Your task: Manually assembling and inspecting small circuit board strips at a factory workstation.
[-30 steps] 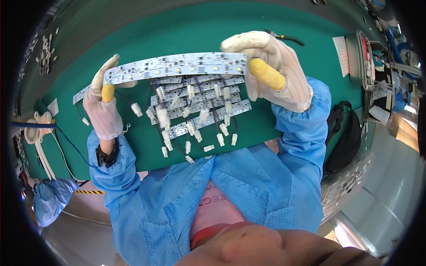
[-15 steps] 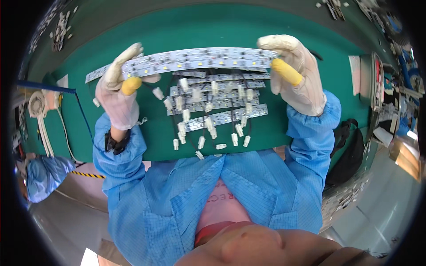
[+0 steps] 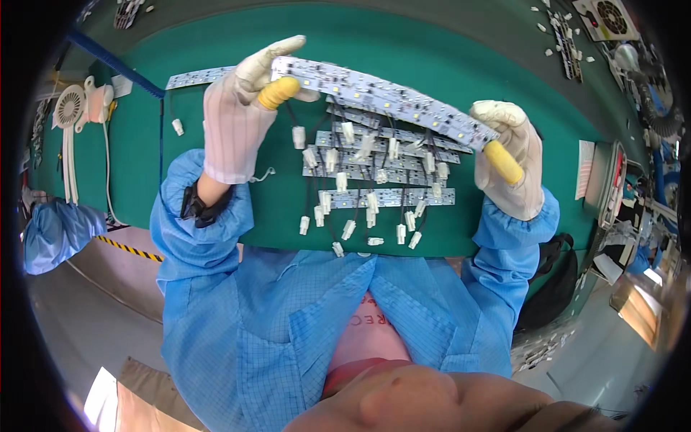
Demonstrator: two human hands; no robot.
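A long white LED circuit board strip [image 3: 381, 97] is held up between my hands, slanting down to the right. My left hand [image 3: 248, 108], in a white glove with a yellow thumb cover, pinches its left end. The right end is gripped by my right hand [image 3: 507, 158], gloved the same way. Below the strip, several similar LED boards [image 3: 392, 198] lie in rows on the green mat, with dark wires ending in white plug connectors [image 3: 372, 201]. The held strip partly hides the farther rows. Another LED board [image 3: 201, 77] lies behind my left hand.
The green mat [image 3: 194, 36] covers the bench. To the left stand a small white fan [image 3: 70, 106] and a blue post [image 3: 115, 63]. A grey case [image 3: 603, 176] sits at the right edge, with a black bag [image 3: 551, 288] below it. More boards [image 3: 565, 45] lie far right.
The held strip has tilted: its left end has risen and its right end has dropped. My left hand moved up and right, my right hand down. The view has shifted somewhat.
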